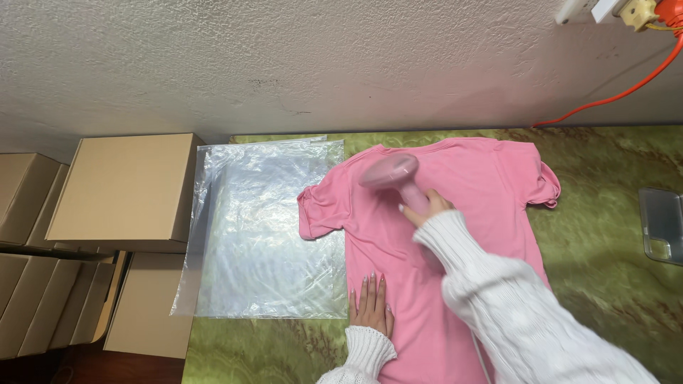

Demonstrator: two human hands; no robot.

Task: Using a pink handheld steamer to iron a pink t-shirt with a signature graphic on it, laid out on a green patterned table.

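Gripping the handle of a pink handheld steamer [395, 178], the right hand [431, 206] has its fingers clenched around it, with the steamer's head over the chest of a pink T-shirt [455, 235]. That shirt lies spread flat across the middle of the green marbled worktop [605, 284], collar toward the far edge by the wall. The left hand [371, 304] rests flat on the shirt's left side near the hem, fingers released and straight, grasping nothing. Just beside the shirt's left sleeve, clear plastic bags [263, 235] lie at the worktop's left edge, overhanging cardboard boxes [121, 192]. A clear plastic tray [662, 224] sits at the right edge.
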